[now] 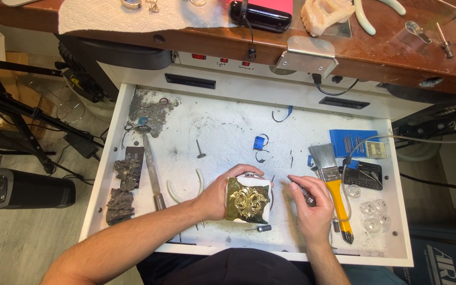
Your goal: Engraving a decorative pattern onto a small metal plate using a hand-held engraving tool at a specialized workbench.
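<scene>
Gold ornament (248,200), a leafy, symmetrical scroll shape, sits on a dark, brassy square plate (246,206) that rests on a white round block near the six o'clock edge of the open white drawer (228,126). The left hand (218,198) is curled around the nine o'clock side of the plate, fingers wrapped along its edge and thumb over the top, gripping it firmly. At three o'clock from the ornament, the right hand (312,211) is closed around one slim metal hand tool (302,191), held like a pen, its tip pointing toward ten o'clock and stopping just short of the plate.

Going from nine o'clock across the drawer: two rough dark grey lumps (122,190), one long metal file (152,169), one curved white strip (186,192), one small nail-like bur (200,150). Past the hands lie one flat paintbrush (333,184) with a yellow handle, one blue bur holder (352,142), and a cluster of clear plastic bubbles (373,214) toward four o'clock.
</scene>
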